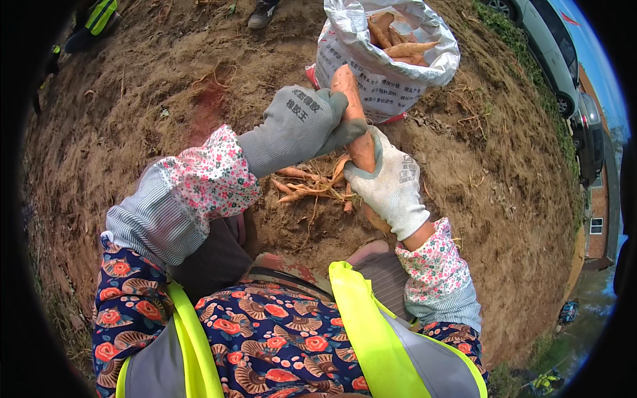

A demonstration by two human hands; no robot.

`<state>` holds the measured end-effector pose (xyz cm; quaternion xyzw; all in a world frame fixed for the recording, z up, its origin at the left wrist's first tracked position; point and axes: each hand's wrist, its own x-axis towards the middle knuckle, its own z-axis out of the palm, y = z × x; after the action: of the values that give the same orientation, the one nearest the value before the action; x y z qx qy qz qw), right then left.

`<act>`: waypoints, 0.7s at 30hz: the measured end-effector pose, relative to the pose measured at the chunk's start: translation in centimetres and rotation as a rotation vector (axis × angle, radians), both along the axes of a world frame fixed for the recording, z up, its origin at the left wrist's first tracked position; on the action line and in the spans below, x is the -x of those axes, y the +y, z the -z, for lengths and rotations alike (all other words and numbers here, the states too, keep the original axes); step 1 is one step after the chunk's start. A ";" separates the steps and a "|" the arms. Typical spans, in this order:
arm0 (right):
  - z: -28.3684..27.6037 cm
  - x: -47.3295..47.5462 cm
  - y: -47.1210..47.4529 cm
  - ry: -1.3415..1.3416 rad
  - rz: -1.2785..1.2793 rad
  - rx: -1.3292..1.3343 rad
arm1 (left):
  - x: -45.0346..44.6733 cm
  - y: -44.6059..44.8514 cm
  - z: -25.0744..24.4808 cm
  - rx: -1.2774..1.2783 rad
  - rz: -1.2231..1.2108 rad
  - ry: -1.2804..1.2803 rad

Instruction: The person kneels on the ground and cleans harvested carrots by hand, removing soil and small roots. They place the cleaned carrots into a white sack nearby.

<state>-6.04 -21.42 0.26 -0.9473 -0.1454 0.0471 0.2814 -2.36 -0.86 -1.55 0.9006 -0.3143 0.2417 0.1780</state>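
Note:
A long orange sweet potato (354, 99) is held in both my gloved hands, its upper end tilted toward the sack. My left hand (306, 124), in a grey rubber-coated knit glove, wraps its thumb and fingers around the middle. Around the lower end closes my right hand (390, 176), in a white knit glove with a grey palm. Beneath the hands, a cluster of thin sweet potato roots (311, 186) lies on the soil with stringy stems. Another sweet potato (376, 218) shows partly behind my right wrist.
Just beyond my hands stands an open white woven sack (368, 82) bearing print, with several sweet potatoes (398, 42) inside. Bare brown soil (149, 99) surrounds me. Another person's shoe (262, 14) is at the top. Parked cars (550, 45) line the right edge.

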 end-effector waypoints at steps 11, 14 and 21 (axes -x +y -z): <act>-0.1 0.2 -0.7 0.099 0.008 -0.317 | -3.9 3.7 -0.6 0.015 -0.389 0.226; -0.1 0.1 -0.6 0.112 0.017 -0.327 | -2.6 3.1 -0.8 0.155 -0.211 0.425; 0.1 0.3 -0.3 0.500 0.112 -0.677 | -1.9 0.9 -0.9 0.876 0.032 1.051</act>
<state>-6.30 -21.71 0.19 -0.7674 -0.0282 0.2095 0.6054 -0.48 0.02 -0.68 0.7385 -0.0727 -0.1253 0.6585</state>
